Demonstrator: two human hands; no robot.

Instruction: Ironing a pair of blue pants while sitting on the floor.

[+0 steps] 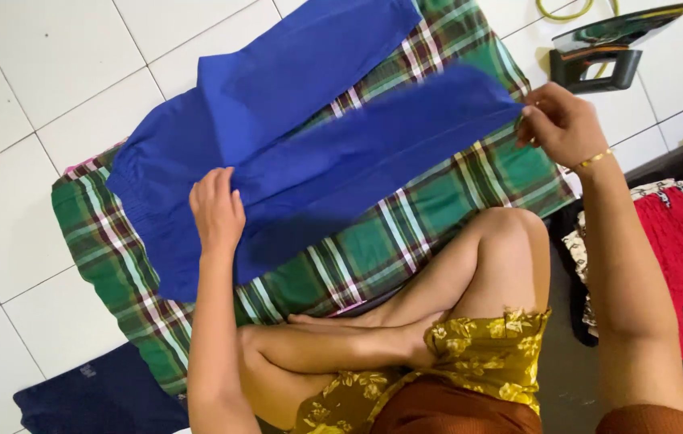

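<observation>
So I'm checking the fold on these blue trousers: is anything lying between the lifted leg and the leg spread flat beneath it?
Nothing visible does. The right hand pinches the hem of the blue trousers, the left hand presses near the waist, and only bare cloth lies beneath.

At twelve o'clock the blue trousers [317, 137] are running off the top edge; at seven o'clock a navy cloth [92, 398] is being cropped.

1. A single head-worn view looks steeply down from above the seated person's lap.
2. It faces outward across the green plaid cloth [406, 241] toward white floor tiles [36, 80].
3. It sits close: forearms fill the lower frame.
4. The upper-right corner, beyond the right hand [560, 122], is cropped, probably showing an iron [611, 44].
</observation>
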